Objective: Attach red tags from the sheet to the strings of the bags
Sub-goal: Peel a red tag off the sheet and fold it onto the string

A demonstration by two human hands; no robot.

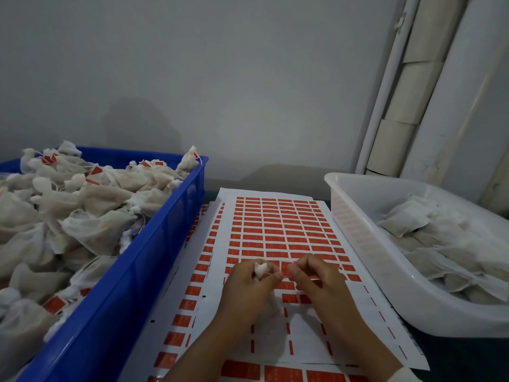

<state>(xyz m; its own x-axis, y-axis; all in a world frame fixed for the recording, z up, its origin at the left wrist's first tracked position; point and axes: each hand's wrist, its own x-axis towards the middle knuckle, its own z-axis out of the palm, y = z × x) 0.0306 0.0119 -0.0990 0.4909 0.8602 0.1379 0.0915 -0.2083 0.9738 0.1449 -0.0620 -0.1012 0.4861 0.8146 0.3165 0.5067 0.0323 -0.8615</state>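
Note:
A white sheet of red tags (278, 230) lies flat between two bins; its near rows are partly peeled. My left hand (248, 288) grips a small white cloth bag (260, 269), whose gathered top pokes out above the fingers. My right hand (311, 277) is just to its right, fingertips pinched together close to the left thumb. A bit of red shows between the two hands; the string itself is too thin to make out. Both hands hover over the sheet's middle rows.
A blue crate (154, 244) at left is heaped with bags carrying red tags. A white basket (355, 227) at right holds untagged bags. More tag sheets (192, 312) lie under the top one. A grey wall and pale pipes (413, 86) stand behind.

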